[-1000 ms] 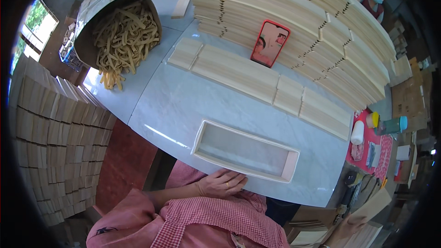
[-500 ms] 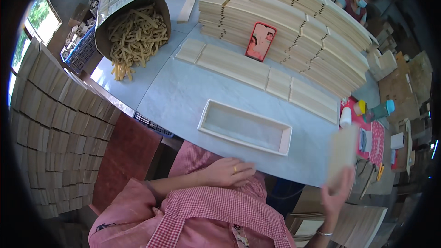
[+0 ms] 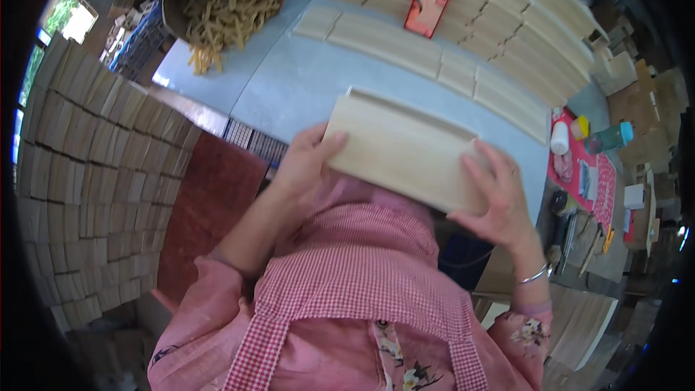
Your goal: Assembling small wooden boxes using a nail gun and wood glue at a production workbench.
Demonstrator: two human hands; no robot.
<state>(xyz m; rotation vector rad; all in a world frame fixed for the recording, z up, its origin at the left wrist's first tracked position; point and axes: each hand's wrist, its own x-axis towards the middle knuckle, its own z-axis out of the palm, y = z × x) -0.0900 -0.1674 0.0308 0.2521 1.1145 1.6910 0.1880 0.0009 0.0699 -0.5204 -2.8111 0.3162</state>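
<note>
A pale, flat wooden board is held between my two hands in front of my apron. My left hand grips its left end, with the thumb on top. At the other end, my right hand has its fingers spread over the board's face and edge. Just behind the board, the far rim of a shallow rectangular wooden frame shows. Most of that frame is hidden under the board, and I cannot tell whether the two touch.
Flat wooden pieces lie in a row across the blue-grey table. Behind them, a red-cased phone leans on stacked boards. A sack of rubber-band-like strips stands at left. Bottles and tools are at right.
My right hand has brought a board from the table's right side over the frame. My left hand has risen from my lap and taken the board's left end. The view has tilted down.
</note>
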